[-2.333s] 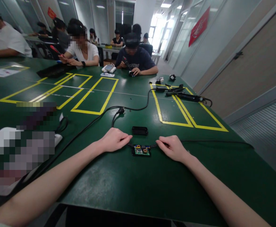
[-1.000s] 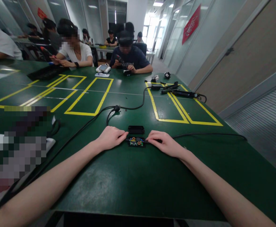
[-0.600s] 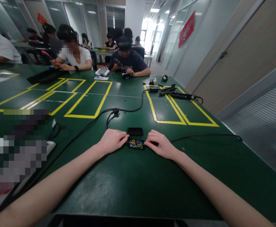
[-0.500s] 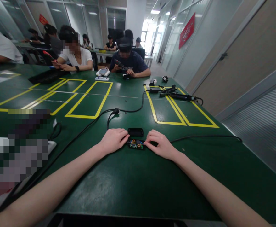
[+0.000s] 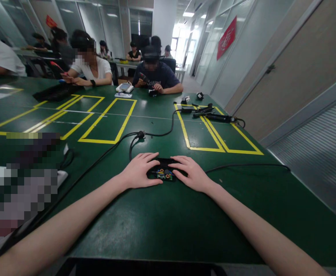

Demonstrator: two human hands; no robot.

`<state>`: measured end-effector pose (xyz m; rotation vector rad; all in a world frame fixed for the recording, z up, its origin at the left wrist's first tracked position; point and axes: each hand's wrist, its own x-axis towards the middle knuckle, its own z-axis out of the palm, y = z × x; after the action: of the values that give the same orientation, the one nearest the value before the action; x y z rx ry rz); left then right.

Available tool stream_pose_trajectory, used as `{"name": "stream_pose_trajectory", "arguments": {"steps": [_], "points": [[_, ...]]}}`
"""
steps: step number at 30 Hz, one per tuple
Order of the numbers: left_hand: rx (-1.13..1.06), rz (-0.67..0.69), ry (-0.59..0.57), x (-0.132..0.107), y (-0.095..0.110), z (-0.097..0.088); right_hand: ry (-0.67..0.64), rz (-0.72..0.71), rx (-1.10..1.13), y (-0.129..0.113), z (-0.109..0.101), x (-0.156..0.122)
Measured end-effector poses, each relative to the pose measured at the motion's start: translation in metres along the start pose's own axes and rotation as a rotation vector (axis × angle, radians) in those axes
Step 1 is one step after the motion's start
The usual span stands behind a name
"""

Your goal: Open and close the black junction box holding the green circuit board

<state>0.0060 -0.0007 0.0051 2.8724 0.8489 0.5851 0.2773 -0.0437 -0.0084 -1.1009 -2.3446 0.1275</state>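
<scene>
A small circuit board (image 5: 164, 174) with copper-ringed coils lies in a black plastic case half on the green table (image 5: 145, 222). Just beyond it sits a second black case half (image 5: 165, 161), partly covered by fingertips. On the left side, my left hand (image 5: 137, 171) is open, thumb near the board's front edge and fingers reaching toward the far case half. My right hand (image 5: 192, 173) is also open, its thumb beside the board's right end and its fingertips at the far case half. Whether the fingertips press on the case halves is unclear.
A black cable (image 5: 251, 165) runs right from behind my right hand. Another cable with a plug (image 5: 140, 134) crosses at left. Black tools (image 5: 216, 116) lie inside yellow tape outlines (image 5: 205, 149). Co-workers sit across the table; blurred items lie at left.
Both hands have gone from pinching at the ends of the board's case to spread fingers around the two case halves. The far half is now partly covered.
</scene>
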Motion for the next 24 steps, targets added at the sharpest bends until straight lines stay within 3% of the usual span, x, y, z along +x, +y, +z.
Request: {"name": "stream_pose_trajectory", "arguments": {"steps": [17, 24], "points": [[-0.222, 0.049, 0.052, -0.002, 0.001, -0.003, 0.215, -0.018, 0.333, -0.013, -0.008, 0.002], [-0.167, 0.145, 0.019, 0.001, 0.001, -0.005, 0.201, -0.121, 0.362, -0.024, -0.008, 0.001]]}}
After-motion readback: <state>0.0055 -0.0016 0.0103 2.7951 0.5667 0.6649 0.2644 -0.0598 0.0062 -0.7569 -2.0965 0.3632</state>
